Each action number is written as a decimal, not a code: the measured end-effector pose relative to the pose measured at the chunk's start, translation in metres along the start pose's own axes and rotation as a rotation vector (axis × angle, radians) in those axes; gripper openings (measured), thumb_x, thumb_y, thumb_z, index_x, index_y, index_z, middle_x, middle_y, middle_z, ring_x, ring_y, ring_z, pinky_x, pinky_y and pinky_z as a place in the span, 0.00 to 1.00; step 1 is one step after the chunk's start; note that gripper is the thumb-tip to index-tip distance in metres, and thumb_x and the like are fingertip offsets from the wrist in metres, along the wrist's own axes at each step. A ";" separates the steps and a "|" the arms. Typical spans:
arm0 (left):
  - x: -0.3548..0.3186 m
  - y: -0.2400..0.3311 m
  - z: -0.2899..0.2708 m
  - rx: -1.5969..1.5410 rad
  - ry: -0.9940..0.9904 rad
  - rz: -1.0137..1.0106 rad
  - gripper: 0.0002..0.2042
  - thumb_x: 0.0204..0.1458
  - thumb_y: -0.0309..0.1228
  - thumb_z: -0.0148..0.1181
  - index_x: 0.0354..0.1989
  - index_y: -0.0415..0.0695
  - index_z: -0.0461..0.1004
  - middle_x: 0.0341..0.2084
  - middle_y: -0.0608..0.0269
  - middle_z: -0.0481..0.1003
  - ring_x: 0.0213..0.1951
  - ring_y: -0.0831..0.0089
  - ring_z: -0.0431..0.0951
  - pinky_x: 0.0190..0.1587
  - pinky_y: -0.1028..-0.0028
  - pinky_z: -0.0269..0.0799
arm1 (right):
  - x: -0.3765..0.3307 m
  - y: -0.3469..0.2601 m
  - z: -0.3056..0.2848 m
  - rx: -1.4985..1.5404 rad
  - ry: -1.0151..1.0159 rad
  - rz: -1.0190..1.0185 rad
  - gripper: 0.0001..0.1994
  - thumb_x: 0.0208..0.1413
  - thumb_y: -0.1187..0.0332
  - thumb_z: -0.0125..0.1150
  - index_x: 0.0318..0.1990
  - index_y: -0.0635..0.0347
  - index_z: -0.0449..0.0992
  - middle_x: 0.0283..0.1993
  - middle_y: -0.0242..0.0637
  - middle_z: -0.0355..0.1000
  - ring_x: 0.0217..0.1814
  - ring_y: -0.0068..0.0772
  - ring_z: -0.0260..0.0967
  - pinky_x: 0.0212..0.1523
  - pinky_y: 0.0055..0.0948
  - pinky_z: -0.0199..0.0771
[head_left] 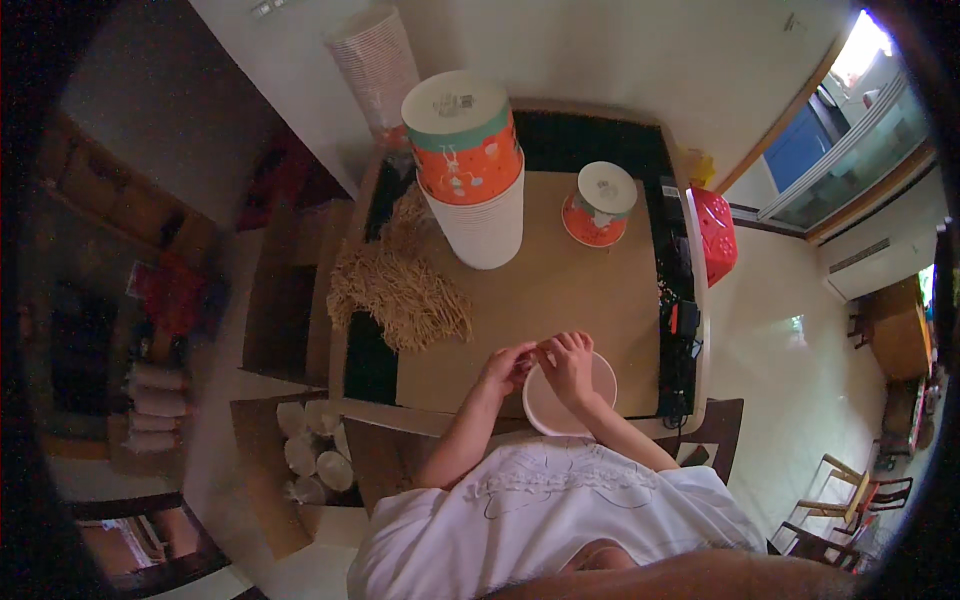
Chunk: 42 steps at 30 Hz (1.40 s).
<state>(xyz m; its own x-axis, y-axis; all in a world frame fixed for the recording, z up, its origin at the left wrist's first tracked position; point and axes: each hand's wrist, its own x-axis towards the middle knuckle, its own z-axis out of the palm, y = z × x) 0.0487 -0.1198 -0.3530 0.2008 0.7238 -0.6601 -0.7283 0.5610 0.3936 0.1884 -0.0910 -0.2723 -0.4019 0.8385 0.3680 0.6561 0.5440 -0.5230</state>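
A white paper bucket (545, 408) rests close to my body at the table's near edge, its open mouth facing up. My left hand (512, 368) is closed at the bucket's far left rim, fingers curled against it. Reaching across the mouth, my right hand (567, 362) bends its fingers in a pinch beside my left fingertips. Anything small between those fingertips is too blurred to make out. Left of my hands lies a loose bundle of tan paper-like twine (405, 298).
A tall stack of upside-down paper buckets (465, 165) stands at the back. A smaller upturned orange bucket (597, 210) sits at right on the cardboard sheet (560, 290). A tall sleeve of stacked cups (372, 70) rises behind. Cables (683, 375) line the right edge; an open carton (315, 465) sits lower left.
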 end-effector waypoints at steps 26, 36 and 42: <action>-0.004 0.000 0.005 0.090 0.028 0.108 0.07 0.48 0.35 0.53 0.26 0.45 0.73 0.19 0.70 0.71 0.21 0.79 0.69 0.23 0.80 0.64 | 0.002 0.004 0.002 -0.043 0.016 0.011 0.03 0.39 0.69 0.58 0.24 0.54 0.72 0.27 0.33 0.67 0.36 0.36 0.62 0.46 0.38 0.54; -0.001 -0.003 0.009 -0.045 0.066 0.052 0.05 0.46 0.30 0.55 0.23 0.43 0.72 0.15 0.70 0.68 0.18 0.81 0.67 0.19 0.83 0.61 | -0.003 0.007 0.005 -0.058 0.068 -0.040 0.04 0.37 0.69 0.60 0.23 0.52 0.71 0.27 0.31 0.66 0.36 0.35 0.61 0.48 0.39 0.53; 0.004 -0.006 0.001 -0.081 0.094 0.041 0.05 0.46 0.31 0.56 0.24 0.44 0.72 0.15 0.71 0.68 0.18 0.81 0.67 0.19 0.83 0.62 | -0.003 0.005 0.001 -0.037 0.058 -0.060 0.04 0.37 0.70 0.60 0.23 0.53 0.71 0.28 0.31 0.67 0.36 0.35 0.62 0.48 0.39 0.54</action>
<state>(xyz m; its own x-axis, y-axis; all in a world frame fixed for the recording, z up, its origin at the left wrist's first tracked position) 0.0541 -0.1198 -0.3574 0.1101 0.7025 -0.7031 -0.7862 0.4943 0.3708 0.1923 -0.0903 -0.2770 -0.4041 0.8010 0.4418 0.6560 0.5904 -0.4703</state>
